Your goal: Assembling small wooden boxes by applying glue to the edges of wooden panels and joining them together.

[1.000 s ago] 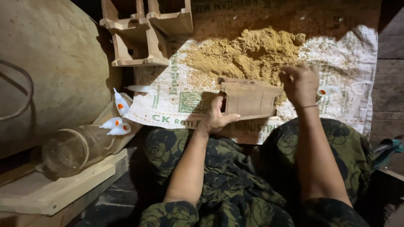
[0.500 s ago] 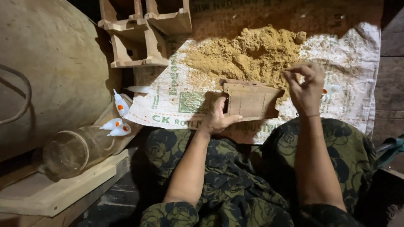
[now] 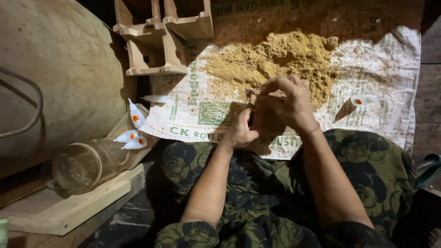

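My left hand (image 3: 241, 131) grips the left edge of a small brown wooden piece (image 3: 257, 115) held above my lap. My right hand (image 3: 287, 103) lies over the top of that piece, fingers curled on it, hiding most of it. Behind the hands a heap of yellow-brown sawdust (image 3: 275, 62) is spread on a white woven sack (image 3: 197, 105). A small white glue bottle with an orange label (image 3: 363, 99) lies on the sack to the right of my right hand.
Wooden frame parts (image 3: 158, 39) stand at the back left. Three white glue bottles (image 3: 132, 131) rest near a clear jar (image 3: 87, 165) lying on a wooden board (image 3: 69, 209). A large tan curved surface (image 3: 55, 78) fills the left. My patterned trousers (image 3: 275, 197) fill the foreground.
My right hand came down from the right of the wooden piece and now covers its top. The left hand keeps its hold. The glue bottle is uncovered on the sack.
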